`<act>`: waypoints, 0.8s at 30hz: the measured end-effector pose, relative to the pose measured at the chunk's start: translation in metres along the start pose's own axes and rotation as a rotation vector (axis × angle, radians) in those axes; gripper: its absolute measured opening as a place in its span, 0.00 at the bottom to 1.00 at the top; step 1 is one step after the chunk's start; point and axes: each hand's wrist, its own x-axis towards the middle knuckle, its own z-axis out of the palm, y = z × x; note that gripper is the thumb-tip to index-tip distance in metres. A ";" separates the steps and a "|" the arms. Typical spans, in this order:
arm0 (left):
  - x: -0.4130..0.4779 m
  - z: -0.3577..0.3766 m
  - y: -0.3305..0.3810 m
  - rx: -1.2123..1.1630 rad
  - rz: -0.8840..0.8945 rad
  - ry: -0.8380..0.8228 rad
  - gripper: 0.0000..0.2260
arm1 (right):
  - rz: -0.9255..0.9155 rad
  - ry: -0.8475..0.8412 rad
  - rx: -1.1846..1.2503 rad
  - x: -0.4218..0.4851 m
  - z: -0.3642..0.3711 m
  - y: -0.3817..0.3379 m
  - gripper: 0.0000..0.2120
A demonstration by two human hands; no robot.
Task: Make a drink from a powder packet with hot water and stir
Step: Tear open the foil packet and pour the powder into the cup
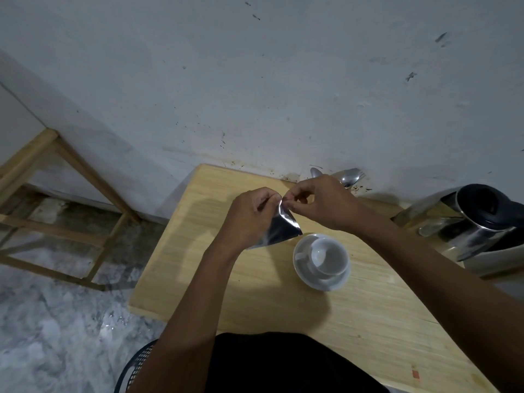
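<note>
Facing a wooden table point(255, 293), you have a steel kettle point(482, 222) at its right edge and an empty white cup point(329, 255) on a saucer point(317, 280) mid-table. Your left hand point(249, 217) and right hand point(317, 202) both pinch the foil packet point(280, 228) by its top, above the table just left of the cup.

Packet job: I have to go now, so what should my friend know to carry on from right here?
Left hand and right hand both pinch the top edge of the silver packet, held above the table; whether it is torn yet cannot be told.
The white cup stands empty on its saucer, right of the packet.
Kettle sits at the far right, spoons by the wall.
Left: open packet, pour powder, add hot water, stir.
</note>
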 end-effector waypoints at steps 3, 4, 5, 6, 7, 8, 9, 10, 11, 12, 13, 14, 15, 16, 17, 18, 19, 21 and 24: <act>0.001 0.001 0.001 -0.079 -0.038 -0.001 0.11 | -0.078 0.087 -0.044 -0.005 0.003 -0.001 0.04; 0.001 0.001 0.002 -0.134 -0.058 -0.005 0.11 | -0.157 0.135 -0.099 -0.006 0.005 -0.001 0.03; 0.002 0.001 0.003 -0.193 -0.084 -0.009 0.11 | -0.252 0.174 -0.175 -0.006 0.009 0.000 0.03; 0.002 0.002 0.004 -0.245 -0.113 -0.012 0.12 | -0.337 0.198 -0.251 -0.006 0.013 0.001 0.03; 0.002 0.003 0.004 -0.281 -0.141 -0.013 0.13 | -0.403 0.219 -0.305 -0.005 0.016 0.004 0.03; 0.002 0.003 0.003 -0.304 -0.164 -0.017 0.13 | -0.447 0.243 -0.337 -0.004 0.019 0.007 0.04; 0.002 0.004 0.003 -0.319 -0.182 -0.024 0.13 | -0.470 0.267 -0.354 -0.004 0.021 0.010 0.05; 0.001 0.004 0.002 -0.325 -0.197 -0.035 0.13 | -0.478 0.287 -0.361 -0.004 0.021 0.010 0.06; 0.001 0.003 0.001 -0.324 -0.211 -0.046 0.12 | -0.475 0.298 -0.362 -0.005 0.021 0.010 0.07; 0.001 0.002 0.000 -0.320 -0.227 -0.062 0.12 | -0.468 0.300 -0.357 -0.005 0.021 0.010 0.08; 0.002 0.000 0.000 -0.320 -0.240 -0.084 0.12 | -0.462 0.299 -0.350 -0.006 0.021 0.009 0.08; 0.002 -0.002 -0.001 -0.324 -0.247 -0.112 0.12 | -0.454 0.296 -0.341 -0.006 0.021 0.008 0.07; 0.002 -0.005 -0.002 -0.324 -0.247 -0.142 0.12 | -0.444 0.293 -0.336 -0.005 0.022 0.007 0.06; 0.002 -0.007 -0.003 -0.309 -0.241 -0.166 0.12 | -0.434 0.290 -0.337 -0.004 0.022 0.007 0.06; 0.002 -0.009 -0.005 -0.284 -0.225 -0.181 0.12 | -0.426 0.286 -0.340 -0.003 0.022 0.007 0.06; 0.002 -0.011 -0.008 -0.269 -0.199 -0.184 0.12 | -0.423 0.280 -0.341 -0.002 0.023 0.007 0.07; 0.002 -0.012 -0.011 -0.273 -0.170 -0.176 0.12 | -0.422 0.277 -0.340 -0.001 0.024 0.008 0.07; 0.003 -0.013 -0.014 -0.318 -0.131 -0.157 0.10 | -0.428 0.286 -0.338 0.000 0.027 0.009 0.07; 0.006 -0.012 -0.018 -0.385 -0.138 -0.139 0.09 | -0.472 0.345 -0.344 0.001 0.034 0.010 0.04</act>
